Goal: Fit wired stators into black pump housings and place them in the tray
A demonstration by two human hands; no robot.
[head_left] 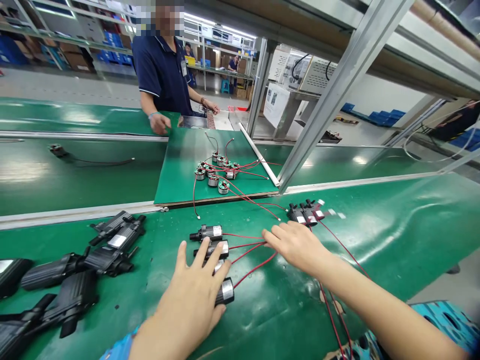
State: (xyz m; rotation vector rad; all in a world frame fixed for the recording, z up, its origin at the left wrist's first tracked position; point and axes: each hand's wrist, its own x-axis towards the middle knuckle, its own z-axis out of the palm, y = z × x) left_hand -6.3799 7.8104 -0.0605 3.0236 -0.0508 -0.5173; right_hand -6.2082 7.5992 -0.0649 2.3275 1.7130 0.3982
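Several small black cylindrical motor units [206, 232] with white labels lie in a column on the green bench, their red wires [245, 245] running right. My left hand [195, 287], fingers spread, lies over the lower units and partly hides them. At the wires' far ends, my right hand [292, 245] is closed with the red wires gathered at its fingertips. Just beyond it sits another cluster of black units [305, 212] with white labels and red wires trailing towards me.
Larger black ribbed housings [116, 240] are piled at the left. A green board [180, 150] bridges the conveyor and carries several round motor parts [213, 180] with wires. A slanted metal post [337, 95] rises at right. A co-worker [161, 75] stands across the line.
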